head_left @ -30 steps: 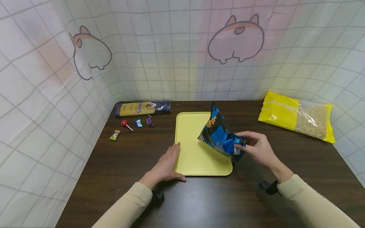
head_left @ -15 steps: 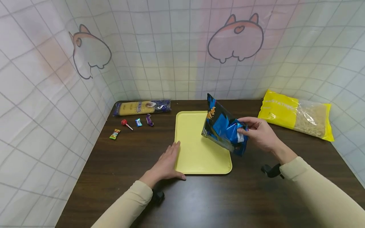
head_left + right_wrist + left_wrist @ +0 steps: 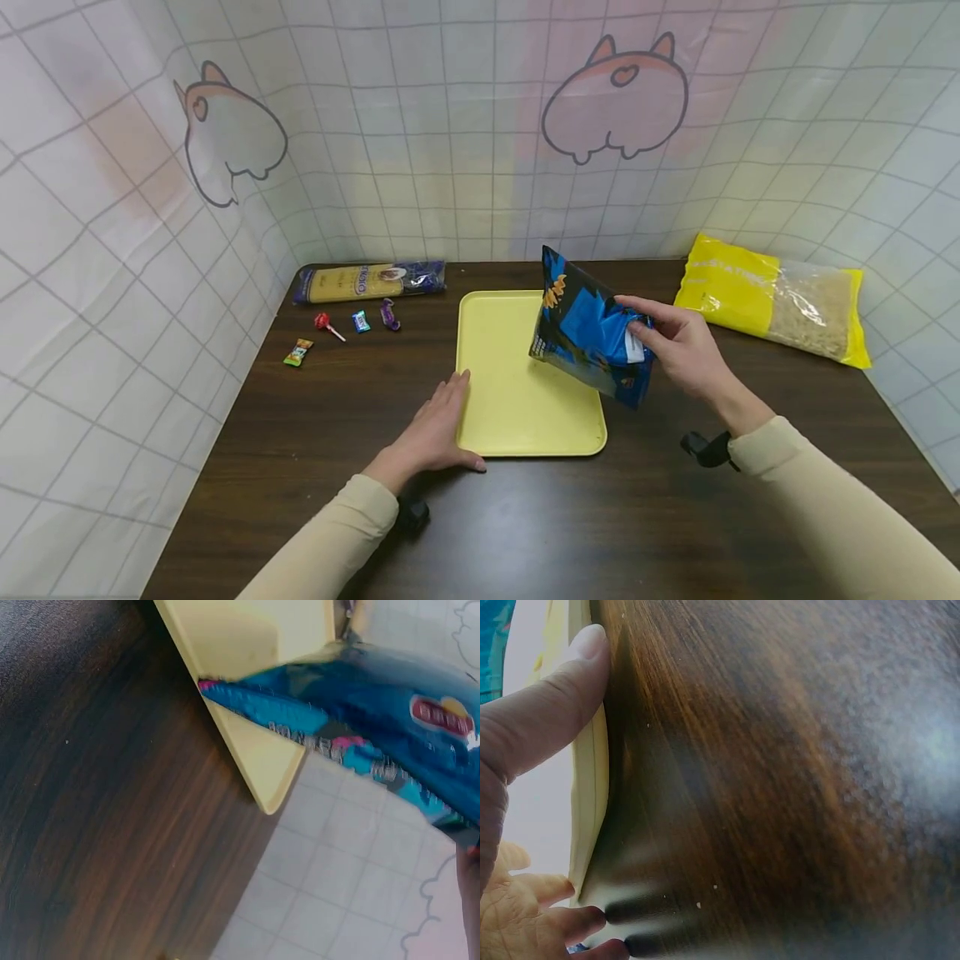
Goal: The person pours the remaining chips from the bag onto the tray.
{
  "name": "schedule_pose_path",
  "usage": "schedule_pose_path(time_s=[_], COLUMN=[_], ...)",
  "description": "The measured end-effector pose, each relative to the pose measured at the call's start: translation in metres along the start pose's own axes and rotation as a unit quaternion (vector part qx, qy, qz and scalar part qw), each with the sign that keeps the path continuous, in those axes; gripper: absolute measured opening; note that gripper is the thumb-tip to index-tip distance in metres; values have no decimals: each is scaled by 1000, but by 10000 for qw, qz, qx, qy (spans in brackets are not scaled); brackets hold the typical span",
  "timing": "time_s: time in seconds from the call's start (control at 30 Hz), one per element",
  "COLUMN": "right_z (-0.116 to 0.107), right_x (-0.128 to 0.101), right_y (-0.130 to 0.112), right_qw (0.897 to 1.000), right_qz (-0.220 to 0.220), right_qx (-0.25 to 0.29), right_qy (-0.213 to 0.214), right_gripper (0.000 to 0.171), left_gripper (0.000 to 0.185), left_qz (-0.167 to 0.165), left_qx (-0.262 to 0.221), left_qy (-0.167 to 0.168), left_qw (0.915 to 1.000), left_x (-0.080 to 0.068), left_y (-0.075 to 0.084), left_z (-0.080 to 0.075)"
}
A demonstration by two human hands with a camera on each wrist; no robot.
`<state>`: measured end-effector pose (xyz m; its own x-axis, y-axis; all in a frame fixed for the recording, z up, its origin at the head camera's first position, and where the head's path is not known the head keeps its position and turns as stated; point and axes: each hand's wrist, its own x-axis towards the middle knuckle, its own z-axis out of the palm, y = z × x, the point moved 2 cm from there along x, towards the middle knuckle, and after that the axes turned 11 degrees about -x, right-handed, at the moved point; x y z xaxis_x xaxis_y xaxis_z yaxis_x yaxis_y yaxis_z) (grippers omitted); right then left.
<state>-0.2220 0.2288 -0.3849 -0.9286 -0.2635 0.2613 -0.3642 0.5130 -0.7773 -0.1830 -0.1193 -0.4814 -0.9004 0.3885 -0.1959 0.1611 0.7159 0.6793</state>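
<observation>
My right hand (image 3: 688, 352) pinches a blue and black chip bag (image 3: 581, 325) by its right end, thumb in front. The bag hangs tilted above the right side of a yellow rectangular tray (image 3: 495, 392). In the right wrist view the bag (image 3: 360, 712) shows a red and yellow logo and overlaps the tray's rim (image 3: 244, 761). My left hand (image 3: 431, 433) rests at the tray's near left corner with fingers extended along the left edge. The left wrist view has the thumb (image 3: 551, 697) beside the tray's side wall (image 3: 591, 772).
On the dark wooden table (image 3: 495, 533), a spaghetti pack (image 3: 367, 282) lies back left. Before it are a red lollipop (image 3: 324, 322), a blue-wrapped candy (image 3: 361, 322), a purple-wrapped candy (image 3: 389, 315) and an orange-green wrapped candy (image 3: 298, 352). A yellow bag (image 3: 738, 287) lies back right.
My right hand has lifted the chip bag slightly and turned it so more of its front shows. My left hand stays at the tray's corner.
</observation>
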Motion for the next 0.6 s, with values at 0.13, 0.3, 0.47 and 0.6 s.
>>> schedule_pose_path(time_s=[0.13,0.3,0.47,0.6], right_z=[1,3,5,5], right_x=[0,0,0,2], right_y=[-1,1,4,5], right_qw=[9996,9982,9971,9960], right_qz=[-123,-75,194,589], right_qx=[254,589,715,520], right_qy=[66,18,172,414], right_gripper=[31,30,33,37], left_gripper=[137,137,137,137], left_qz=[-18,-13,-2,-33], left_qx=[-10,-31,-38,-47], left_qy=[-12,-3,4,5], left_qw=[10000,10000,10000,10000], left_x=[0,1,1,1], left_y=[-1,-2,-3,-3], left_z=[1,1,2,2])
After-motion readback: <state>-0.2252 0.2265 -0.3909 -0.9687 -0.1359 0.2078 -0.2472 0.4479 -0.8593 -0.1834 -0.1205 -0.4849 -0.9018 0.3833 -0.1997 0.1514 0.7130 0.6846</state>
